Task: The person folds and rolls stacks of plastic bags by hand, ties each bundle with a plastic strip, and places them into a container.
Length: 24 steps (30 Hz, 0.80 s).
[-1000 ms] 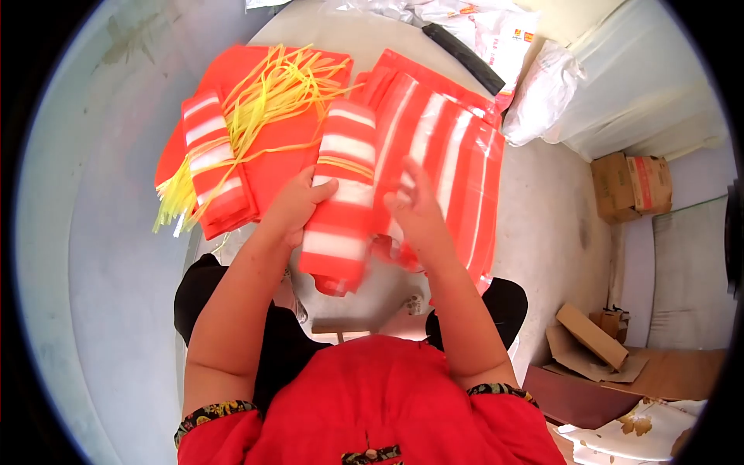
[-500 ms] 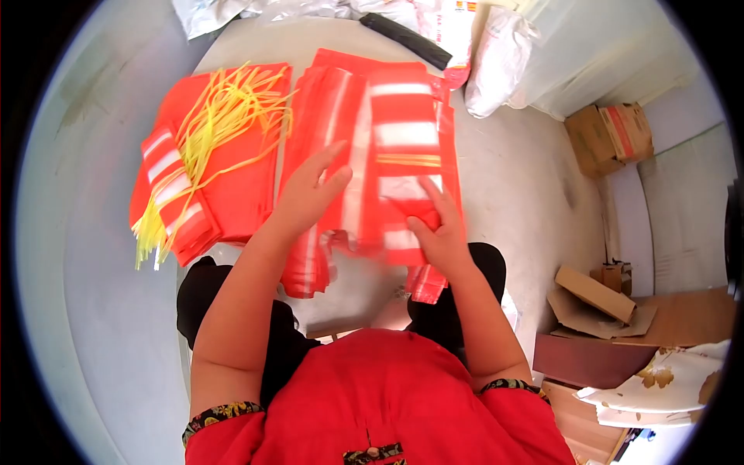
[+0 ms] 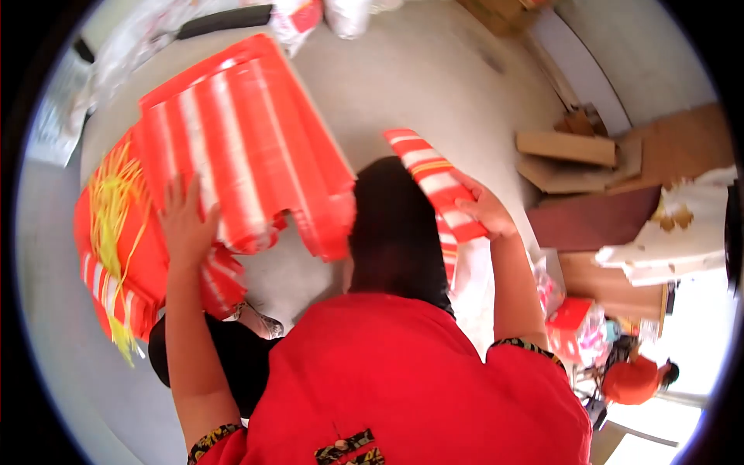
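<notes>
My left hand (image 3: pixel 186 221) lies with its fingers spread on the near left part of a stack of red and white striped plastic sheets (image 3: pixel 240 143). Out to the right, my right hand (image 3: pixel 487 209) grips a folded striped bundle (image 3: pixel 435 182) with a thin yellow tie around its middle. The bundle is tilted beside my dark-trousered knee. Yellow strips (image 3: pixel 115 205) lie on red material at the left, over another folded striped bundle (image 3: pixel 116 291).
A black roll (image 3: pixel 225 22) and white bags lie at the far edge. Opened cardboard (image 3: pixel 566 147) sits at the right, near a patterned cloth (image 3: pixel 674 225). At the lower right are a red bag (image 3: pixel 572 325) and another person (image 3: pixel 632 380) in orange-red clothing.
My right hand has carried the tied bundle off the striped stack to the right. My left hand has come down on the stack. The view has turned to the right.
</notes>
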Available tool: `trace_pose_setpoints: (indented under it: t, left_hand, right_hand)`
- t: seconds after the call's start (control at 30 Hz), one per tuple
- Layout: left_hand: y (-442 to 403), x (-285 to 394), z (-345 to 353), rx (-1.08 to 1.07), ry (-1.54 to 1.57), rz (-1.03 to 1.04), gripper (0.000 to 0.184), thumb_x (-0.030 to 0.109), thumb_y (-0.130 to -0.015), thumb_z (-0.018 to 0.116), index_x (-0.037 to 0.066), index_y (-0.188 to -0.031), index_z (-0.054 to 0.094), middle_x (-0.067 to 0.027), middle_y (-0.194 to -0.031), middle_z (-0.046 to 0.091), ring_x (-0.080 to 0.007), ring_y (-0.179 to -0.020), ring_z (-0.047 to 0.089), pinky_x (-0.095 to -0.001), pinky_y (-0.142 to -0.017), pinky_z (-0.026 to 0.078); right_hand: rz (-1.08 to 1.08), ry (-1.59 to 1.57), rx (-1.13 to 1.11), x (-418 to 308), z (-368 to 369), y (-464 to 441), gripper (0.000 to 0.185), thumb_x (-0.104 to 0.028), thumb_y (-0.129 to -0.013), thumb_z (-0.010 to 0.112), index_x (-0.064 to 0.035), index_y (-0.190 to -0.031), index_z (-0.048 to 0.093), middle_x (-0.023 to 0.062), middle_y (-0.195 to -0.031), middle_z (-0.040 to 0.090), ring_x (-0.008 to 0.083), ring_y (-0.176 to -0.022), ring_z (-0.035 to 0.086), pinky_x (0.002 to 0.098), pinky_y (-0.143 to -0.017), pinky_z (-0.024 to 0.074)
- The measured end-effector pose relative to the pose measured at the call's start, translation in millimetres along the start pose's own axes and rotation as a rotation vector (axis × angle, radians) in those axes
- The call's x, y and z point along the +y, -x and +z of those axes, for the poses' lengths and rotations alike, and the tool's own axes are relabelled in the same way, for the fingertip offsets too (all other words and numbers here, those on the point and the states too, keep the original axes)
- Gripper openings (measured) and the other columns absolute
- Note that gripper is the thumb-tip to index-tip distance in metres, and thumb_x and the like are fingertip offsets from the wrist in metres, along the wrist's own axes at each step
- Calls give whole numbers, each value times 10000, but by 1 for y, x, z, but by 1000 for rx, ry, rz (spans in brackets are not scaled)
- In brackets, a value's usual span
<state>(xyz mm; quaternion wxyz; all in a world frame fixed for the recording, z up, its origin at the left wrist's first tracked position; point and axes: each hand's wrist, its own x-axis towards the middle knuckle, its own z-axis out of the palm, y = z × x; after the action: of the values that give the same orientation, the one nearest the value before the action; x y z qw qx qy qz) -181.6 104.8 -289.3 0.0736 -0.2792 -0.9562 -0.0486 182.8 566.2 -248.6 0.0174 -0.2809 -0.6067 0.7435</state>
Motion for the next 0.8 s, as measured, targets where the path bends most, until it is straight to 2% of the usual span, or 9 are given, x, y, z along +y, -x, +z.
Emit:
trace_pose_setpoints:
  t: [0.07,0.1,0.2,0.33,0.4,0.5,0.57,0.7,0.8]
  left_hand:
    - [-1,-10,11,48,-8,45,776,493,-950,674,271,-1645,409,-87,-1753,278,-390,-1596,274,-713,-1192,302]
    - [-1,-7,9,38,-10,36,749,480,-964,662,269,-1640,417,-74,-1751,285,-390,-1594,277,-712,-1193,297]
    - [-2,-11,11,38,-18,54,728,469,-976,649,274,-1639,418,-74,-1753,281,-388,-1597,274,-714,-1194,293]
    - [-3,-12,12,36,-28,66,706,458,-997,634,250,-1638,421,-101,-1746,295,-395,-1599,266,-691,-1211,277]
    - [-3,-17,13,43,-12,103,698,443,-1008,626,217,-1637,424,-125,-1739,305,-397,-1600,265,-627,-1245,262]
    - [-6,-17,13,29,-49,105,694,430,-1012,622,201,-1636,425,-134,-1737,306,-397,-1600,266,-597,-1257,259]
    - [-4,-11,6,1,-53,81,690,423,-1015,618,194,-1636,424,-139,-1737,305,-395,-1600,267,-592,-1259,258]
    - [-7,-22,11,3,-40,112,673,415,-1026,599,195,-1637,422,-136,-1738,304,-391,-1602,263,-593,-1263,247]
    - [-7,-19,12,-11,-38,116,668,419,-1036,580,200,-1643,409,-132,-1742,296,-389,-1603,261,-599,-1261,244]
  right_hand:
    - [-9,-15,235,7,-25,18,742,-43,-957,732,2,-1620,401,131,-1504,576,206,-1281,612,338,-1116,489]
    - [-49,-64,340,15,-38,25,689,35,-967,639,-3,-1616,412,123,-1441,620,190,-1238,632,329,-1054,530]
    - [-183,-81,572,37,-62,47,706,38,-978,628,-11,-1635,375,122,-1458,606,209,-1267,620,336,-1067,525]
    - [-234,-87,563,100,-76,73,727,65,-970,622,-41,-1644,372,124,-1450,612,195,-1260,615,326,-1050,527]
    - [-57,73,608,167,-88,75,740,48,-955,646,-125,-1637,421,94,-1367,665,166,-1164,640,325,-976,558]
    - [202,255,603,286,-94,72,795,-7,-887,755,-91,-1616,449,138,-1393,640,212,-1209,630,352,-1011,548]
    - [212,367,580,367,-103,75,802,-9,-850,759,-85,-1596,475,149,-1402,635,230,-1225,629,362,-1014,547]
    - [294,320,567,372,-95,74,786,18,-834,729,-73,-1577,493,166,-1407,633,254,-1236,636,372,-1019,551]
    - [155,240,664,374,-107,67,783,36,-834,711,-71,-1578,490,175,-1384,644,265,-1225,643,370,-1014,556]
